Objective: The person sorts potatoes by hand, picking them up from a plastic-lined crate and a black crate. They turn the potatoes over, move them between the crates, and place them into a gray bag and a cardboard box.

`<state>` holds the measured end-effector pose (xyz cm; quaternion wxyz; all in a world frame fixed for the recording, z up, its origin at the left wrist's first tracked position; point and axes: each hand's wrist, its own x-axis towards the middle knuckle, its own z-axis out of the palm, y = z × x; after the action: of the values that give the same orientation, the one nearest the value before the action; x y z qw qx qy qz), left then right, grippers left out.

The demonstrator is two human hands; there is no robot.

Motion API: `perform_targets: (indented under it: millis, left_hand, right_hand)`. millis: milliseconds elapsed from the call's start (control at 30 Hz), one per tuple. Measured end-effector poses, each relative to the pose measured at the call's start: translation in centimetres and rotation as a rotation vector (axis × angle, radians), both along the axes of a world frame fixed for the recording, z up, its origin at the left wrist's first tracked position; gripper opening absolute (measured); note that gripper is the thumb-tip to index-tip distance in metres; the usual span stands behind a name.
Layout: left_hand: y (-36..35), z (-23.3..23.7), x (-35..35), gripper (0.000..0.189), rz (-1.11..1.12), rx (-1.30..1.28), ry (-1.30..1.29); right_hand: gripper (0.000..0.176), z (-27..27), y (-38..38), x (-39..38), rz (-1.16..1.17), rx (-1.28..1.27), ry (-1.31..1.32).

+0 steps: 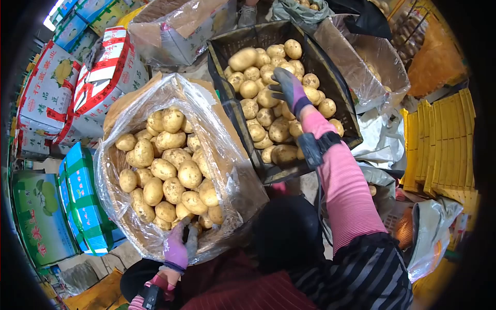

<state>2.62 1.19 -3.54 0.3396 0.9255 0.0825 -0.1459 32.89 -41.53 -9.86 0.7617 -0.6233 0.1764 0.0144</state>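
My right hand [289, 89], in a purple and grey glove, rests on the potatoes [279, 129] in the dark crate [235, 111], its fingers spread and pointing left. My left hand [179, 243], gloved alike, is at the near edge of the plastic-lined cardboard box [237, 191], against the lowest potatoes [165, 212] there. Its fingers are bent downward and partly hidden, so what they hold cannot be made out. Many potatoes fill the box beside the crate.
Red and white cartons [49, 88] are stacked at the left, with a blue and green box [85, 201] below. Another lined box [181, 33] stands behind. At right are an open box [361, 62] and yellow crates [439, 139]. A person's shoe [248, 15] shows at the top.
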Motion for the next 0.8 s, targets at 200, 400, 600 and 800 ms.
perform_targets:
  millis: [200,400,600,800]
  left_hand:
    - [0.1,0.0,0.1,0.030,-0.066,-0.031,-0.039]
    - [-0.6,0.8,0.4,0.029,-0.061,-0.069,-0.022]
    - [-0.6,0.6,0.2,0.028,-0.078,-0.010,-0.057]
    - [-0.4,0.2,0.3,0.029,-0.092,-0.020,-0.040]
  right_hand:
    - [0.049,-6.3,-7.3,-7.6,-0.296,-0.487,0.010]
    - [0.071,-6.8,-6.0,-11.6,0.021,-1.067,0.374]
    - [0.057,-5.6,-4.5,-13.7,0.175,-1.007,0.121]
    - [0.041,-0.1,-1.7,-13.6,0.657,-0.633,0.086]
